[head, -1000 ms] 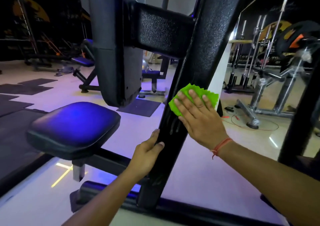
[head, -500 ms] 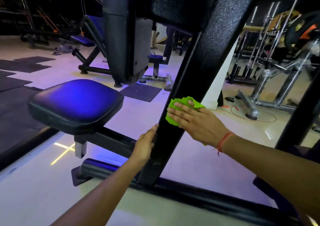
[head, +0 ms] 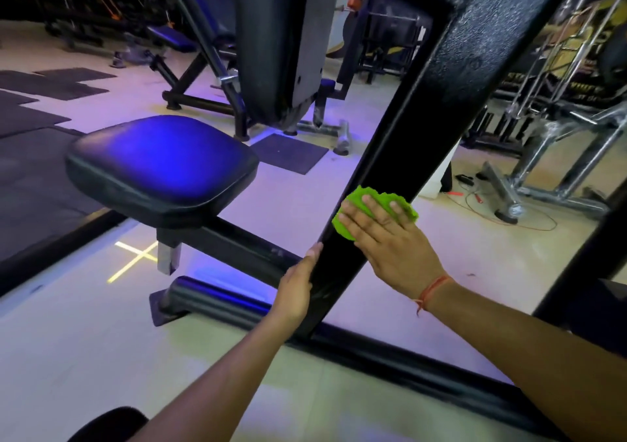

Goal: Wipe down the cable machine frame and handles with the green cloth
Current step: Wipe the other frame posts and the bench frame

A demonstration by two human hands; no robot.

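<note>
The slanted frame post [head: 400,156] stands right of the seat pad [head: 163,166]. The cloth [head: 380,200] lies on the post, under the right hand [head: 390,241]; the left hand [head: 298,289] rests lower, on the post's left edge.

A gym: padded seat [head: 163,163], weight bench [head: 190,39], steel racks [head: 556,156].
</note>
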